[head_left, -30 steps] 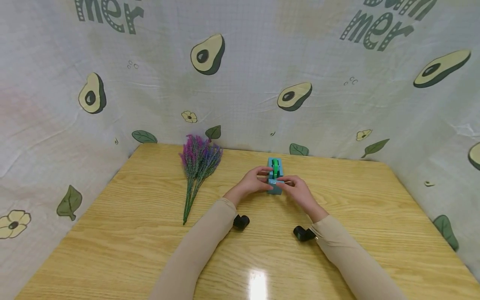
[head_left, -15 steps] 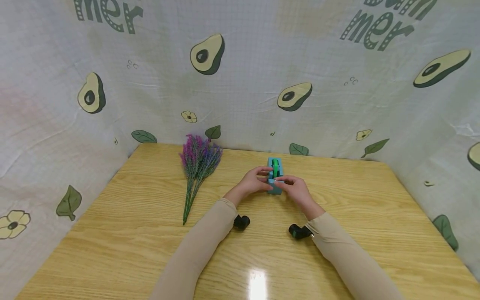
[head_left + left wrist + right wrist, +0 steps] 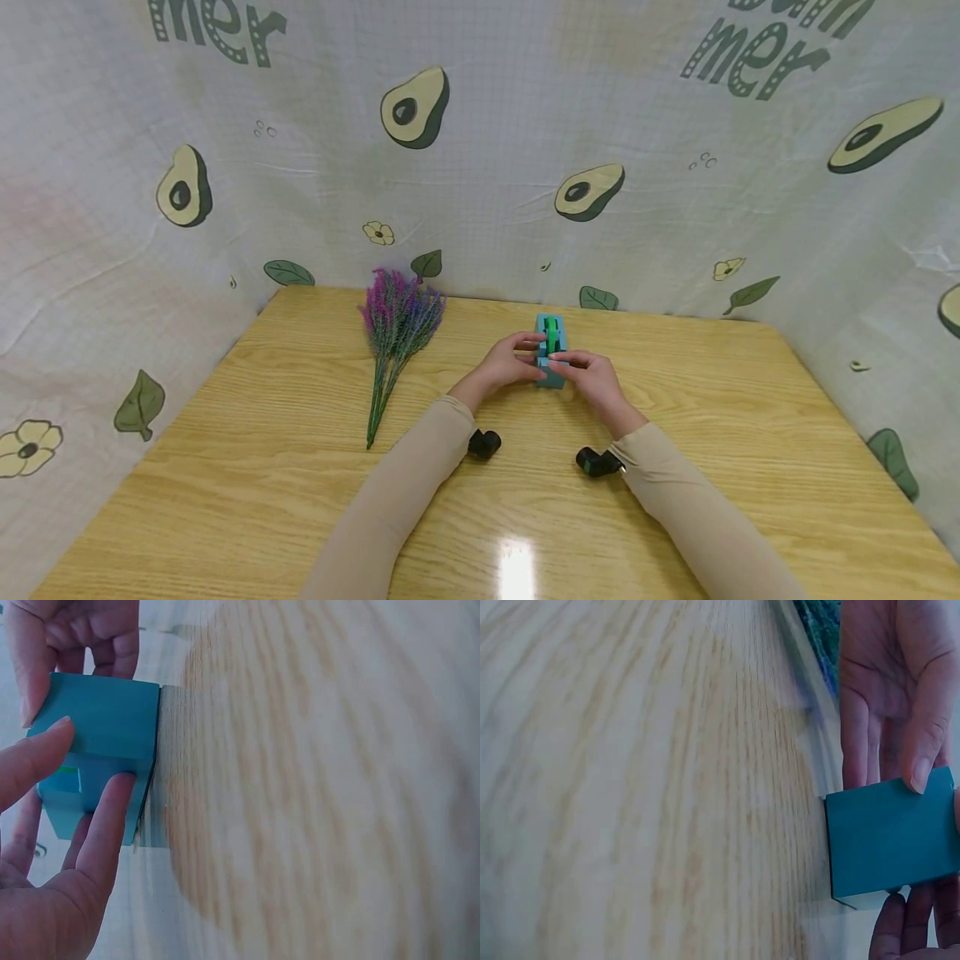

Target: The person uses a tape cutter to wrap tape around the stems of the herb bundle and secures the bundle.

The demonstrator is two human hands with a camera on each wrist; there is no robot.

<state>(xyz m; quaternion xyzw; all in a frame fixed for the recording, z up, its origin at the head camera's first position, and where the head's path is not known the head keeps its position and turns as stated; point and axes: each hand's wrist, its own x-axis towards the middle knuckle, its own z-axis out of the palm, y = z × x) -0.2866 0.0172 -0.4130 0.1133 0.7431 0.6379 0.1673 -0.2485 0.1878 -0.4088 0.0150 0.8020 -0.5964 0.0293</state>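
— Between your left hand (image 3: 504, 363) and your right hand (image 3: 596, 383) sits the dispenser (image 3: 551, 382), toward the far edge of the table (image 3: 750, 433), its green roll (image 3: 551, 332) upright in the top.

— What's the left grip like?

— Clamped on the dispenser's left side: your thumb lies by the near end, your index bends at the top edge. That wrist slants in from your near left.

— The right one?

— Your thumb and index tips sit close together above the near end, just in front of the roll. Whether they pinch anything, I cannot tell. Your other fingers bend down by the right side.

— Farther out?

— Your forearms reach forward and inward in a beige left sleeve (image 3: 408, 479) and right sleeve (image 3: 693, 508). Left of your left hand, well apart, flowers (image 3: 397, 325) lie with their stems toward you. Behind the table hangs an avocado-print cloth (image 3: 487, 233).
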